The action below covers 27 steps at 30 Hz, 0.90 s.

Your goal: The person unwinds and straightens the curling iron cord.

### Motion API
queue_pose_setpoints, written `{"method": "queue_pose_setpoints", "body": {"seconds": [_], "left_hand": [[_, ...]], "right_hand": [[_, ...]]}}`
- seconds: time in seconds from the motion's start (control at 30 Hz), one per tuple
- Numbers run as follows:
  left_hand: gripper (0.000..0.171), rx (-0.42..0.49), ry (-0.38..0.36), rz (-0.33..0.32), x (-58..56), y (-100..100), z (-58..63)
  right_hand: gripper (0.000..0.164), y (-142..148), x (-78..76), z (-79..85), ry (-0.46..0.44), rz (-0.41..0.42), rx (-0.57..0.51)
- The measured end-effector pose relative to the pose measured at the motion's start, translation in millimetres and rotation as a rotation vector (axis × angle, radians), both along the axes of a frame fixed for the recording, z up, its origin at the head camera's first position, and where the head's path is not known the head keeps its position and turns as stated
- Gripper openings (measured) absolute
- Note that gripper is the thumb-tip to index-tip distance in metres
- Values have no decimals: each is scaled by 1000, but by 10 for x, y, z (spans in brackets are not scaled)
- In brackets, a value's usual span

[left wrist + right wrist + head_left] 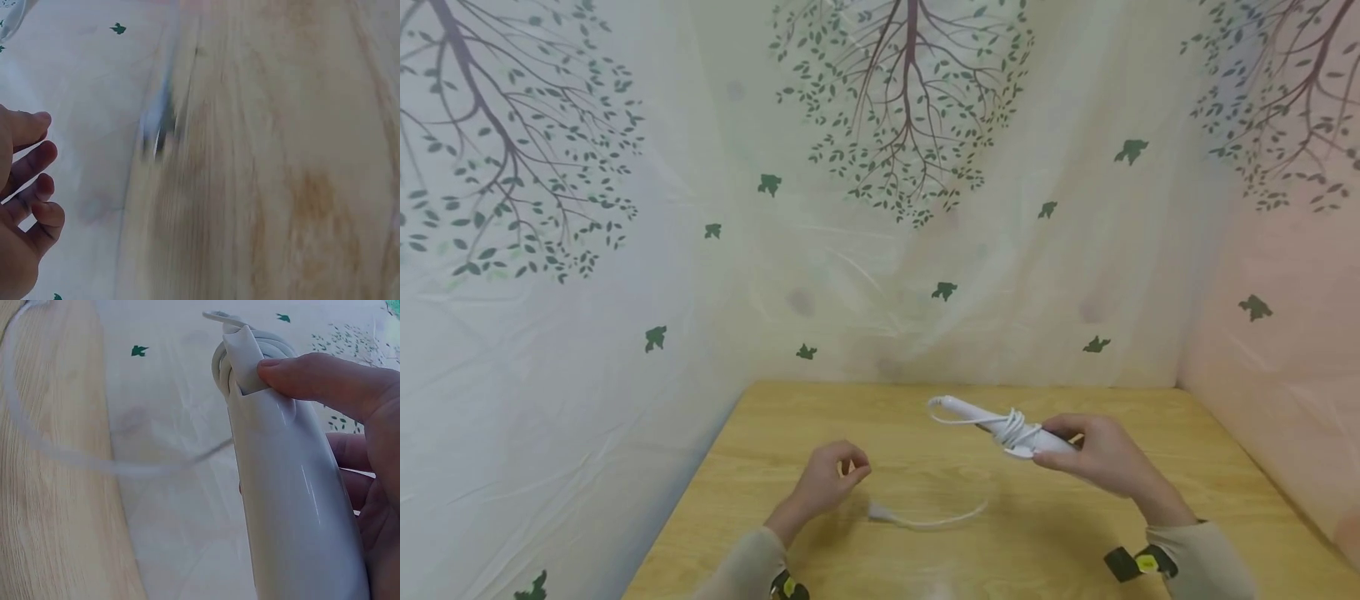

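Observation:
My right hand [1105, 454] grips a white hair iron [1052, 442], held tilted above the table. White cord [1017, 429] is wound several times round its middle and loops out from its far end. In the right wrist view the thumb [325, 378] presses by a raised white tab [245, 359] next to the coils. A loose length of cord [94, 464] hangs away, ending in a blurred plug [880, 512]. My left hand [831, 477], holding nothing, hovers just left of that plug with fingers loosely bent. The left wrist view shows the blurred plug [159, 122] apart from the fingertips.
A wood-grain table [775, 417] lies under both hands. Pale sheets [865, 275] printed with trees and green leaves hang behind it and on both sides. Dark straps with yellow marks [1146, 563] sit at the wrists.

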<state>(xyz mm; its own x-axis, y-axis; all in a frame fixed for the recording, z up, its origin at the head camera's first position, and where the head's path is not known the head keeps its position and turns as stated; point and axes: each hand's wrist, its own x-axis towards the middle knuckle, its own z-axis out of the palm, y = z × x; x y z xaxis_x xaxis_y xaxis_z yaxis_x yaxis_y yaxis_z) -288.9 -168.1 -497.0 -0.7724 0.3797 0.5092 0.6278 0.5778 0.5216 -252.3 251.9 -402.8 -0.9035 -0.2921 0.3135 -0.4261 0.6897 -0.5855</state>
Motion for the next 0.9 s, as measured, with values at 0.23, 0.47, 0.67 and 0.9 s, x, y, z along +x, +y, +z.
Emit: {"method": "queue_pose_setpoints", "body": {"seconds": [0.23,0.47,0.67,0.9], "left_hand": [[5,4,-63,-19,12,83,19],[5,17,-175,-75,-78,264,18],[6,27,-224,-113,-254,496,77],[9,64,-224,-137,-395,782,136]], "right_hand": [[39,-58,11,19,42,25,4],[40,-87,40,27,27,51,0],[36,-140,65,86,35,120,-18],[32,-220,79,176,80,202,-9]]}}
